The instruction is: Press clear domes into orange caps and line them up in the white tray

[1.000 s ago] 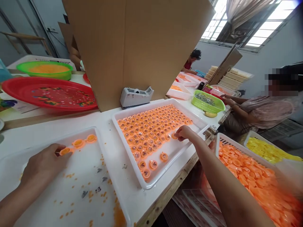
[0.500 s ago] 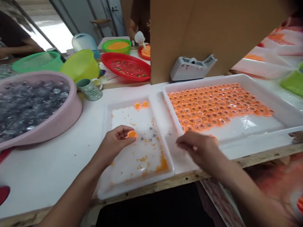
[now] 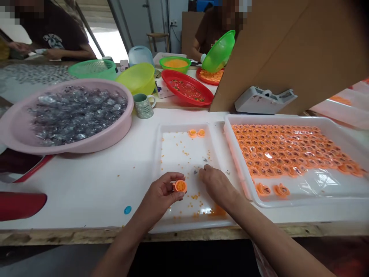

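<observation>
My left hand (image 3: 163, 196) holds a small orange cup (image 3: 180, 186) with yellow-orange bits inside, above a shallow white tray (image 3: 158, 154). My right hand (image 3: 216, 184) reaches into the same tray, fingers pressed together near small grey pieces (image 3: 195, 171); whatever they pinch is hidden. Two more orange cups (image 3: 196, 133) stand at the tray's far end, and orange bits lie scattered over its bottom. To the right, a larger white tray (image 3: 305, 198) holds rows of orange cups, with two set apart at its near left corner.
A pink tub (image 3: 115, 134) of clear wrapped pieces stands left, beside a green mug (image 3: 143, 106). Behind are a yellow-green bowl (image 3: 138, 79), a red tray (image 3: 187, 87) and a tape dispenser (image 3: 263, 100) against cardboard. Two people work across the table, one tilting a green bowl (image 3: 219, 52).
The view has turned left. My right hand has moved from between the trays into the smaller tray. Across the table, the person now tips a green bowl over a red tray.
</observation>
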{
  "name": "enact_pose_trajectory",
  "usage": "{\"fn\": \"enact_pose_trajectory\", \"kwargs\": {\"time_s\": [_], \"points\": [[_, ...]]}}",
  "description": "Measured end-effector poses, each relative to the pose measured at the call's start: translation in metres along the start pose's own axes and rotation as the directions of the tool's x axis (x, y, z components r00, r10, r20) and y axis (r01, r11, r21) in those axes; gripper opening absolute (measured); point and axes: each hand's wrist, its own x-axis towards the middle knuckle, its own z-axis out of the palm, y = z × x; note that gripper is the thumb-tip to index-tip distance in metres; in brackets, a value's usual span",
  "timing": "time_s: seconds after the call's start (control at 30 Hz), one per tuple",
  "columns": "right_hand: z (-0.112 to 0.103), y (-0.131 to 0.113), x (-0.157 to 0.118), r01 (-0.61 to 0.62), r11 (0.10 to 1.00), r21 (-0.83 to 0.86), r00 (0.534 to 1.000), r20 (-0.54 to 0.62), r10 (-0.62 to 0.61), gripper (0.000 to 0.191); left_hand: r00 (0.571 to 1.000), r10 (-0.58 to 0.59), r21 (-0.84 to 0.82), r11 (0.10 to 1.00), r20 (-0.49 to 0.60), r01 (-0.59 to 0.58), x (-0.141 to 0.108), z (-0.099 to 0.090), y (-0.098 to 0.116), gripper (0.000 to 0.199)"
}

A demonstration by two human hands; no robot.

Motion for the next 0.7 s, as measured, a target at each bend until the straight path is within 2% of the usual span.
{"fn": "enact_pose_trajectory", "kwargs": {"time_s": [0.13, 0.33, 0.5, 0.6, 0.7], "points": [[0.003, 0.000, -0.007, 0.006, 1.000, -0.011, 1.000, 0.023, -0.006, 0.024, 0.999, 0.041, 0.000, 0.999, 0.007, -0.041, 0.001, -0.004, -0.006, 0.025], [0.012, 0.000, -0.006, -0.046, 0.999, -0.021, 0.998, 0.034, 0.047, 0.023, 0.997, 0.017, -0.097, 0.995, 0.076, -0.010, 0.000, -0.008, -0.007, 0.026], [0.010, -0.001, -0.006, -0.046, 0.999, -0.001, 0.996, 0.072, 0.046, 0.019, 0.996, 0.014, -0.189, 0.982, 0.091, 0.003, -0.002, -0.012, -0.006, 0.020], [0.007, -0.002, -0.007, -0.070, 0.997, 0.014, 0.993, 0.097, 0.068, 0.021, 0.996, -0.004, -0.215, 0.976, 0.095, 0.024, 0.000, -0.013, -0.005, 0.024], [0.004, -0.005, -0.005, -0.088, 0.995, 0.042, 0.993, 0.088, 0.084, 0.025, 0.996, -0.035, -0.322, 0.945, 0.079, 0.059, 0.001, -0.012, -0.007, 0.032]]}}
